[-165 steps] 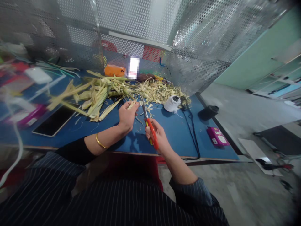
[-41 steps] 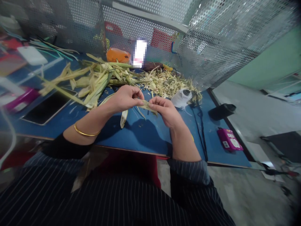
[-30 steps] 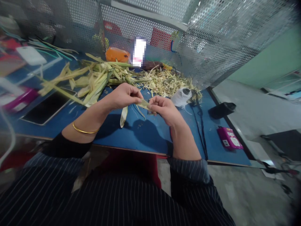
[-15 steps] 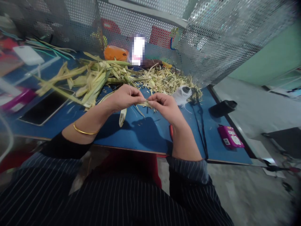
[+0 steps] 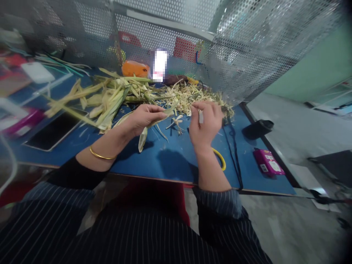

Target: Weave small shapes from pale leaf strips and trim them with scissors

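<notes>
My left hand (image 5: 147, 119) pinches a pale green strip of dried corn husk (image 5: 172, 110) between thumb and fingers, and the strip's free end points right. A wider husk piece (image 5: 142, 141) hangs below that hand. Apart from it, my right hand (image 5: 206, 123) is raised with its fingers curled in towards the thumb. Whatever those fingers hold, if anything, cannot be made out. A bit of white shows through the gap in them. Long husk leaves (image 5: 112, 99) lie beyond my left hand. A heap of shredded husk scraps (image 5: 189, 95) spreads behind my right hand.
On the blue table (image 5: 170, 165) lie a dark phone (image 5: 55, 130), a yellow curved handle (image 5: 222, 161) by my right wrist, a black cord (image 5: 233, 146), a black cylinder (image 5: 257, 129) and a purple packet (image 5: 268, 162). A perforated metal screen (image 5: 167, 29) stands behind.
My hands have parted. The right moved right and turned, letting go of the strip and now covering the white cone. The left keeps the strip. The yellow handle has come into view.
</notes>
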Motion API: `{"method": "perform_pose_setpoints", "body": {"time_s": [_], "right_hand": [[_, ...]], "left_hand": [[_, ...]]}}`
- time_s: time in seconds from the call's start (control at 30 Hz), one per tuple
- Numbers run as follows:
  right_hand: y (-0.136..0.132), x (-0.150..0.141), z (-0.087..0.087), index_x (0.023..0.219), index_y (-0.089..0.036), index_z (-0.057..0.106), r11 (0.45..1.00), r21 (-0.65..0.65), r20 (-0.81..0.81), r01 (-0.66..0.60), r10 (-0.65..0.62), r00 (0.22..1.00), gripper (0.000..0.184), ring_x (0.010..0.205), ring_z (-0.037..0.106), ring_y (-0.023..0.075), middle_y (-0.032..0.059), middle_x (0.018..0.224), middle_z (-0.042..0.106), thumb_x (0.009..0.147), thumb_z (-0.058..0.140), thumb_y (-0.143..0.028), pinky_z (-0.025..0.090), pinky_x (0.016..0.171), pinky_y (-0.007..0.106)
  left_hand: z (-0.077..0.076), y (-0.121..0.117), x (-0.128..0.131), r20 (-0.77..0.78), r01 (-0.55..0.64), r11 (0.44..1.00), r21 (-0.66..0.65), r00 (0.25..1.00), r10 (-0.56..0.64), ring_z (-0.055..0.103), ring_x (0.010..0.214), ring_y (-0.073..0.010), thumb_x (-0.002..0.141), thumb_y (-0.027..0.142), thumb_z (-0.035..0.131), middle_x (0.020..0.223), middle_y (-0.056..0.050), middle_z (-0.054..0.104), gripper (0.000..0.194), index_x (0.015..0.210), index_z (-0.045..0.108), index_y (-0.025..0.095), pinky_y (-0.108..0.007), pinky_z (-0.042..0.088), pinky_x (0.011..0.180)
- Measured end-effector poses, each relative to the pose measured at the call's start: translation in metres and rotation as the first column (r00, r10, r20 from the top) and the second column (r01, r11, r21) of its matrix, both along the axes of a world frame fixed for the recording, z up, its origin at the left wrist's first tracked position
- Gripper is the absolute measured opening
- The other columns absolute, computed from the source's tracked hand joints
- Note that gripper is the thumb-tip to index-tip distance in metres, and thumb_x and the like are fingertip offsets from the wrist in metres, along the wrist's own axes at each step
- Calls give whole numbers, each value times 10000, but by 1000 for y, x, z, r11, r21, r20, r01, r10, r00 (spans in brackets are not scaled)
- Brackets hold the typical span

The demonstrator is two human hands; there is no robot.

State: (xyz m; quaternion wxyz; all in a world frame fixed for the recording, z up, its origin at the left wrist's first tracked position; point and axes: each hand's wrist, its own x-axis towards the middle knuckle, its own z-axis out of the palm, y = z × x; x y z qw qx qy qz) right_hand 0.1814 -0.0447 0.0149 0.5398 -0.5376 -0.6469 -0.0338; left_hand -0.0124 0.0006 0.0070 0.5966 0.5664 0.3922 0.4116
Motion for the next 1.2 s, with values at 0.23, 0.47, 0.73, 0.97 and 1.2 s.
{"method": "perform_pose_setpoints", "body": {"time_s": [0.23,0.47,0.73,0.97,1.2], "right_hand": [[7,-22,-24,742,-217,701,638,-352,-745,-685,253,618,389,726,595,148,26,732,652,727,680,-605,460,654,283],[7,-32,-32,644,-209,666,697,-245,-904,-674,87,419,206,602,500,79,-34,675,598,593,810,-348,407,535,219],[7,-37,-31,580,-203,565,853,-125,-866,-507,155,475,222,595,483,90,-49,602,540,595,773,-277,437,626,260],[7,-36,-31,550,-203,489,833,-154,-870,-532,141,473,322,581,471,89,-62,557,489,604,784,-320,440,641,263],[10,-31,-29,623,-202,536,840,-99,-907,-534,145,396,284,547,458,73,-66,616,533,568,808,-261,391,560,251]], "left_hand": [[-9,-10,15,126,-77,997,19,989,74,540,548,-90,600,294,791,681,-3,689,212,758,744,161,-219,414,525],[-16,-21,30,-50,-176,968,181,981,188,378,449,-60,627,258,741,498,42,506,191,565,596,151,-203,284,432],[-27,-21,34,-135,-239,907,347,944,300,398,502,-87,690,330,711,559,23,530,193,638,629,164,-222,294,471],[-26,-27,35,-202,-243,852,464,907,369,359,524,-97,719,321,686,552,41,471,168,671,604,182,-239,271,501],[-26,-27,38,-168,-176,889,423,949,268,361,494,-96,729,345,703,534,57,446,219,694,545,197,-246,269,492]]}}
